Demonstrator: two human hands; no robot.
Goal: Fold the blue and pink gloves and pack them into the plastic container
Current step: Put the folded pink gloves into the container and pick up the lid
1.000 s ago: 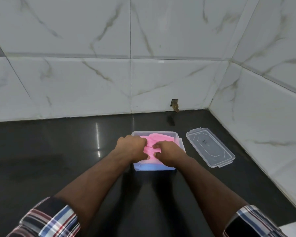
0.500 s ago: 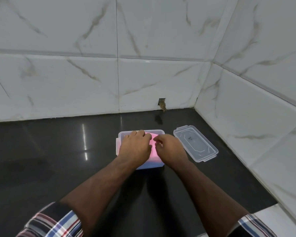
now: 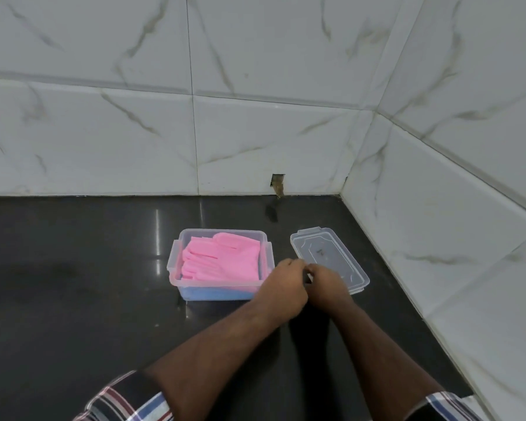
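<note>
You are looking down from the head camera at a glossy black counter (image 3: pixel 73 268) set into a corner of white marble-veined wall tiles (image 3: pixel 286 132), with a small chipped hole (image 3: pixel 277 184) at the foot of the back wall. Your left hand (image 3: pixel 281 288) and right hand (image 3: pixel 327 285) sit close together, fingertips nearly meeting, at the near left edge of the clear lid (image 3: pixel 328 259). Both have curled fingers, but whether either actually pinches the lid edge cannot be told from here. Just left of your left hand stands the plastic container (image 3: pixel 176 259), uncovered; your left wrist overlaps its near right corner. Inside, the pink gloves (image 3: pixel 222 259) lie folded on top, with the blue gloves (image 3: pixel 213 293) showing through the front wall beneath them. Plaid sleeves (image 3: pixel 128 402) frame the bottom edge.
</note>
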